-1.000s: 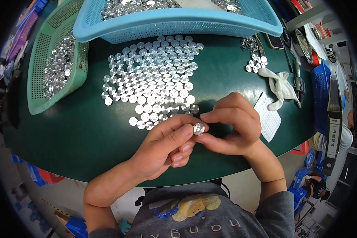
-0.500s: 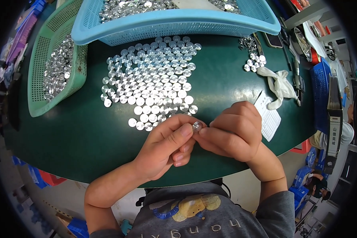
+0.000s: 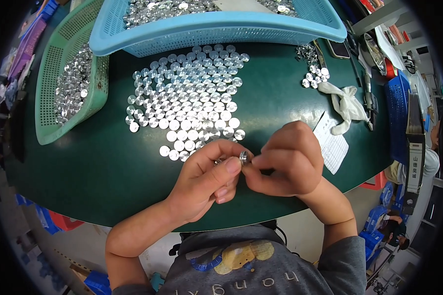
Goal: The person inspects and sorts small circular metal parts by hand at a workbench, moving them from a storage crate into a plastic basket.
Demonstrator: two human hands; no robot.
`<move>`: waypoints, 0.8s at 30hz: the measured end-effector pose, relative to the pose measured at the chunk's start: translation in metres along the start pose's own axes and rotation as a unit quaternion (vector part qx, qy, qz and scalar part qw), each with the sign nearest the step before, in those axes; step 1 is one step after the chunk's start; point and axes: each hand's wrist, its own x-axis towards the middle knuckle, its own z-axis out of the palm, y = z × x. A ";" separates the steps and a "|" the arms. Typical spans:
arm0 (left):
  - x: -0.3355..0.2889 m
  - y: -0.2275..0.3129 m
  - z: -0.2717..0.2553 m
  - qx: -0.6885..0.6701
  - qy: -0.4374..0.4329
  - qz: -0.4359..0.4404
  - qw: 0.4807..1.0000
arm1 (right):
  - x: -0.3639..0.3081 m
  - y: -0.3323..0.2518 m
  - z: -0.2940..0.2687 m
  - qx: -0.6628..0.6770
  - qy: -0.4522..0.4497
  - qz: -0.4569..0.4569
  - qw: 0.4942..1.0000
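My left hand (image 3: pixel 206 179) and my right hand (image 3: pixel 285 160) meet over the near edge of a dark green table (image 3: pixel 98 167). Between their fingertips they pinch one small round silver metal piece (image 3: pixel 243 157), held on edge. Just beyond the hands, many like silver discs (image 3: pixel 187 103) lie flat in rows on the table. My right hand's fingers curl in and hide anything else it may hold.
A blue plastic basket (image 3: pixel 216 29) of silver pieces stands at the back. A green basket (image 3: pixel 69 88) with more stands at the left. A white glove (image 3: pixel 347 101), a paper slip (image 3: pixel 332 145) and a small cluster of discs (image 3: pixel 312 76) lie at the right.
Both hands have drifted slightly right and nearer, staying joined on the small piece. The piece has turned between the fingertips.
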 end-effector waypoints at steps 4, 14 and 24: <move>0.000 0.000 0.002 0.035 0.027 0.004 0.999 | 0.010 -0.002 -0.001 0.031 -0.031 0.055 0.998; -0.001 0.000 -0.001 -0.003 0.003 0.004 1.000 | 0.006 0.001 0.001 0.058 -0.020 0.075 0.995; -0.002 0.002 -0.001 0.012 0.017 0.017 1.000 | 0.007 0.002 0.001 0.067 -0.024 0.069 0.995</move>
